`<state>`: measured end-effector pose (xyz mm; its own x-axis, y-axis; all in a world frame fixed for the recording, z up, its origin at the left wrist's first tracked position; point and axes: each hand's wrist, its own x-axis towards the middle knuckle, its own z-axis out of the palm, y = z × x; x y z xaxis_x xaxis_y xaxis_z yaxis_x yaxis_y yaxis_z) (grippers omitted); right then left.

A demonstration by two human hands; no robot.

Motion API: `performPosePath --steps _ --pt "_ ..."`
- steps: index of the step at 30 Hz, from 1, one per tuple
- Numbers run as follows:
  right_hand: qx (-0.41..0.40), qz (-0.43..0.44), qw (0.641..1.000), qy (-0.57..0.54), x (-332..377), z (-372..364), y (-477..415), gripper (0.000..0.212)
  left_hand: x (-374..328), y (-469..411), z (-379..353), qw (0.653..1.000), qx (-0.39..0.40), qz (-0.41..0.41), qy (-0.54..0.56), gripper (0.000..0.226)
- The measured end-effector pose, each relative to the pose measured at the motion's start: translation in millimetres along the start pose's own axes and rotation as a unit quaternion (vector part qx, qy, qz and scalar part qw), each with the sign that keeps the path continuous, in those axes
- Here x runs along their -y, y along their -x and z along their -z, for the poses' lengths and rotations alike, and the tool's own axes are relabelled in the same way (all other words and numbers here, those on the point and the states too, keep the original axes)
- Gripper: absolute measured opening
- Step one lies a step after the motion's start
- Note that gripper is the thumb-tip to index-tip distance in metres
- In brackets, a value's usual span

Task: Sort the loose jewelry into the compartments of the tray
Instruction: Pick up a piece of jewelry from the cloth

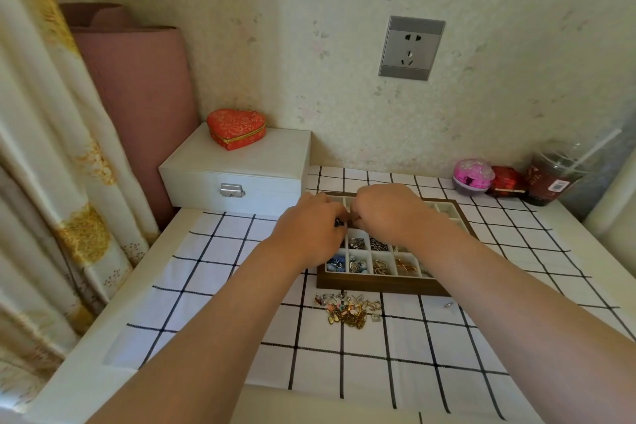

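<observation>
Left hand (311, 229), right hand (387, 213), one tray (378, 286)

Soft warm daylight, diffuse and fairly even; curtain (51, 148) at left glows pale. Shadows on the worktop (89, 365) faint, no glare. Wide-angle bending toward the edges skews the wall socket (411, 48). The loose jewelry (349, 310) is slightly soft, detail unresolved.

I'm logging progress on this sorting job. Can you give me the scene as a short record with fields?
hands: left hand and right hand meet over the tray, pinching a small dark piece between them
tray: wooden rim, near compartments hold jewelry
unsorted: loose pile on the checked cloth, in front of the tray
left of tray: white box with heart box on top
</observation>
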<state>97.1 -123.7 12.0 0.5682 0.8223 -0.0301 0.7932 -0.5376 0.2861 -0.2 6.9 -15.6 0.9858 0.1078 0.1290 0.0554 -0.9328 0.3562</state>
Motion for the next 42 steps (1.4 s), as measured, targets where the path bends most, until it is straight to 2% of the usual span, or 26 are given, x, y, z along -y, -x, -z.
performPosePath --steps 5,8,11,21,25,31,36,42 --pt "0.01 -0.029 0.986 -0.166 -14.4 5.9 3.4 0.019 1.2 0.4 0.3 1.0 0.001 -0.002 -0.003 0.033" --pt "0.008 -0.047 0.978 -0.202 -25.6 7.1 6.6 0.027 2.3 0.7 0.6 1.0 -0.001 0.0 0.001 0.032" --pt "0.029 -0.027 0.972 -0.23 -22.6 6.8 12.7 0.036 2.0 1.2 0.5 1.0 0.002 0.0 0.003 0.033" --pt "0.023 -0.02 0.981 -0.19 -9.1 8.8 15.1 0.033 1.9 4.0 1.1 1.0 0.001 -0.007 0.0 0.034" --pt "-0.004 -0.02 0.974 -0.224 -8.3 11.1 16.0 0.031 2.8 3.8 1.6 1.0 0.001 -0.008 0.003 0.035" --pt "0.016 -0.022 0.964 -0.266 -7.6 6.4 15.2 0.031 2.9 3.1 1.2 1.0 0.003 -0.006 0.006 0.036" --pt "-0.011 -0.055 0.955 -0.292 -15.8 0.2 11.2 0.032 4.1 3.6 1.3 1.0 -0.004 -0.008 0.008 0.035" --pt "-0.051 -0.052 0.944 -0.321 -10.3 9.7 24.6 0.028 1.8 13.2 7.1 0.999 -0.015 0.005 0.031 0.033"
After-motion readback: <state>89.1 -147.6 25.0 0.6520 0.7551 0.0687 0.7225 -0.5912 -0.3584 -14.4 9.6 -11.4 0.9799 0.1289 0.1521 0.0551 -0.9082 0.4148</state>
